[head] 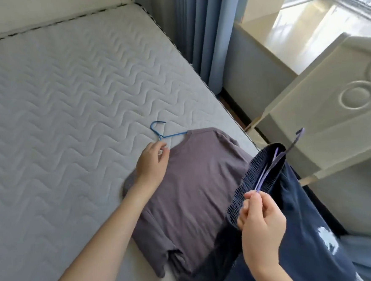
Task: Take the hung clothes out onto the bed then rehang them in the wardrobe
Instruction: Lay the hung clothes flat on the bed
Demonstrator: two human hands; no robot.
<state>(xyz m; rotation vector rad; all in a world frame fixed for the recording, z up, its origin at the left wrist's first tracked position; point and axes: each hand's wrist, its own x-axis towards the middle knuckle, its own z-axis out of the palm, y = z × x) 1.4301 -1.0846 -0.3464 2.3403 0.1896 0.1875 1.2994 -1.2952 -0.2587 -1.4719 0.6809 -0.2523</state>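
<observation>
A grey-purple T-shirt (196, 183) lies flat on the bed's quilted mattress (57, 105), near its right edge, with a blue wire hanger (160, 133) sticking out of the collar. My left hand (152, 162) is at the collar, thumb and fingertips pinching the hanger just below its neck. My right hand (261, 227) pinches the end of a purple hanger (276, 162) in the air over the bed's right edge. Dark navy trousers (306, 219) with an elastic waistband and a white print hang from it.
A cream wardrobe door (332, 112) with ring mouldings stands open to the right of the bed. Blue curtains (201, 29) and a bright window sill (303, 22) lie beyond. The bed's left and far parts are bare mattress.
</observation>
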